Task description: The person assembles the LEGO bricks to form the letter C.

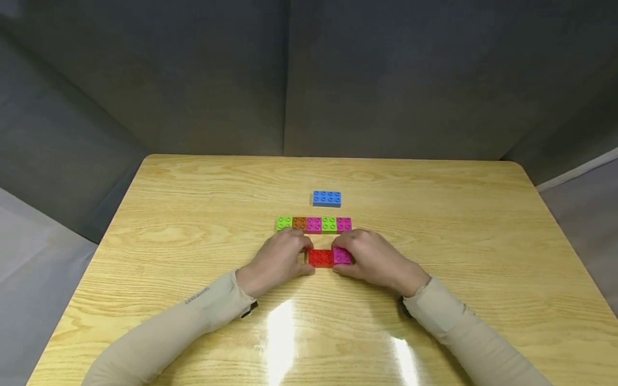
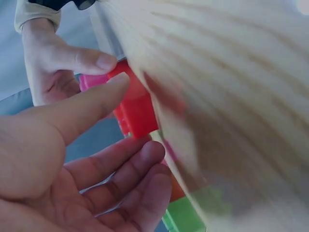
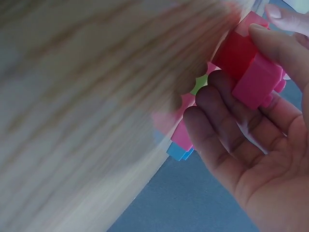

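Note:
In the head view a red brick [image 1: 321,258] lies near the middle of the table, its long side running left to right. My left hand [image 1: 277,258] holds its left end, thumb on the near side and fingers on the far side. At the other end, my right hand [image 1: 374,258] pinches a square magenta brick [image 1: 342,256] between thumb and fingers. The right wrist view shows this magenta brick [image 3: 259,81] raised against the red brick [image 3: 235,57], farther from the tabletop. In the left wrist view my thumb overlaps the red brick [image 2: 140,108].
Just beyond my hands runs a row of square bricks in green, brown and magenta [image 1: 314,224]. A blue brick [image 1: 326,198] with two rows of studs lies farther back. Grey partitions [image 1: 386,80] stand behind the wooden table [image 1: 193,198].

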### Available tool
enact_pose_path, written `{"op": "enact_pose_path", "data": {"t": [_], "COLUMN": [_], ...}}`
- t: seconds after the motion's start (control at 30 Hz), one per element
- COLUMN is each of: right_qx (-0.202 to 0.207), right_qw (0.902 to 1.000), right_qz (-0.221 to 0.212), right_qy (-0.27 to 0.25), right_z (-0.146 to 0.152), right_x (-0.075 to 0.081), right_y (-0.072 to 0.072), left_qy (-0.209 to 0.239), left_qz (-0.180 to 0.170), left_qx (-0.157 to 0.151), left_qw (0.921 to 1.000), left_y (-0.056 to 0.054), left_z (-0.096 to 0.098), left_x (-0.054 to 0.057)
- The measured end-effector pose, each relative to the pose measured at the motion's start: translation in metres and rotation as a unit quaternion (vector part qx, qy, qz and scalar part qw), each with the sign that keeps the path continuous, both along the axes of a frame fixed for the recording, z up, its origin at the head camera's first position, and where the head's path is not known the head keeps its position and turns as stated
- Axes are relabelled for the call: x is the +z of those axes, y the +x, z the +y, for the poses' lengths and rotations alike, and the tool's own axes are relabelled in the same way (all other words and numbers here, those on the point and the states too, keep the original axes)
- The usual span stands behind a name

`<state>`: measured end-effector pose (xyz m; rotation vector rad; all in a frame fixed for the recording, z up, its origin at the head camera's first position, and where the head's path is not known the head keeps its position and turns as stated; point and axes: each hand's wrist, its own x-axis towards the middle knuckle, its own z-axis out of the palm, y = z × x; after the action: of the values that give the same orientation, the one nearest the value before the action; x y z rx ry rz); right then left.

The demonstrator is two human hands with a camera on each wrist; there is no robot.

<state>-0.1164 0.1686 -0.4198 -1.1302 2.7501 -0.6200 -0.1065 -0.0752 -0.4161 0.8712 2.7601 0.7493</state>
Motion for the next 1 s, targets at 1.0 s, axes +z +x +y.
{"op": "enact_pose_path", "data": {"t": [1.0], "right_qx": [-0.001], "right_qw": [1.0], "right_qz": [0.003], "right_qy": [0.006], "right_z": [0.001], "right_x": [0.0], "right_y": [0.001], "left_qy": [0.013], "left_qz": [-0.032], "left_qx": [0.091], "left_qw": [0.9953], "left_y": [-0.059], "left_z": [-0.055], "left_x": [-0.006]}}
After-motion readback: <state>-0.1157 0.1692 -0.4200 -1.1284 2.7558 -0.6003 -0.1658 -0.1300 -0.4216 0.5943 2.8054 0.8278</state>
